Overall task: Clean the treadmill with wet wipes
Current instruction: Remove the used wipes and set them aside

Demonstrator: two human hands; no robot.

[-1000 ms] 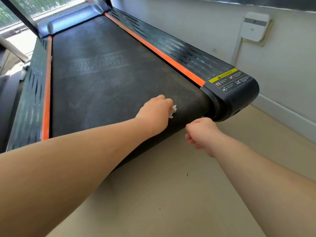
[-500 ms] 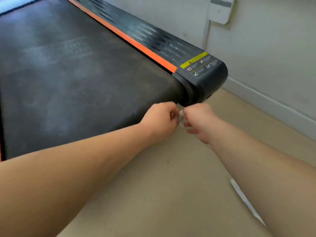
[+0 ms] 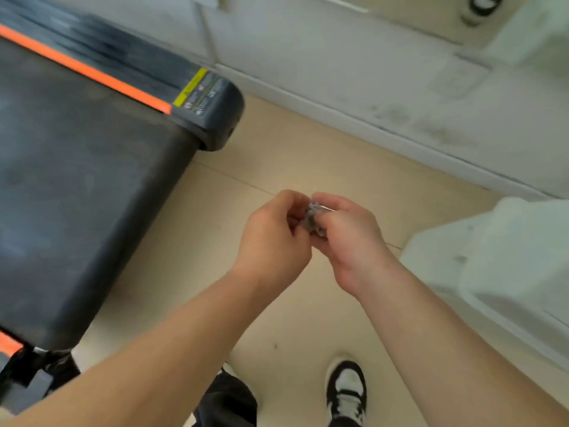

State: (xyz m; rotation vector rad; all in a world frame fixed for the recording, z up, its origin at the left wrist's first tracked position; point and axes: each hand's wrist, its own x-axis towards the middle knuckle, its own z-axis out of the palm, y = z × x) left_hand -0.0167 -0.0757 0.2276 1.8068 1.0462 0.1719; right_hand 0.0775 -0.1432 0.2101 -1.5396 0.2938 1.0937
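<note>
Both hands were off the treadmill (image 3: 77, 180), held over the floor (image 3: 308, 149) just past its rear end. The left hand (image 3: 271, 238) and right hand (image 3: 351, 241) met knuckle to knuckle, fingers curled, both pinching one small crumpled wipe (image 3: 312, 221) between them. The wipe looked grey and wadded; blur hid the folds. Nothing was touching the belt (image 3: 92, 211) at that point. My read: the step was reworking the wipe, either refolding it to a cleaner face or balling it up to bin it; I couldn't tell which. If refolding, open it fully and fold the dirty side inward so a flat fresh panel faces out; a wad only cleans with its high spots. If it's grey all through, swap it, otherwise it just moves grime around. The belt showed dull smeary patches, so I'd judge it needs more passes: straight overlapping strokes across the width. The orange strip (image 3: 86, 70), end cap (image 3: 212, 118) and warning label (image 3: 197, 92) want lighter pressure, especially at the sticker edges. One shoe (image 3: 346, 389) was planted near the belt end; a blurred white object (image 3: 508, 257) sat to the right.
</note>
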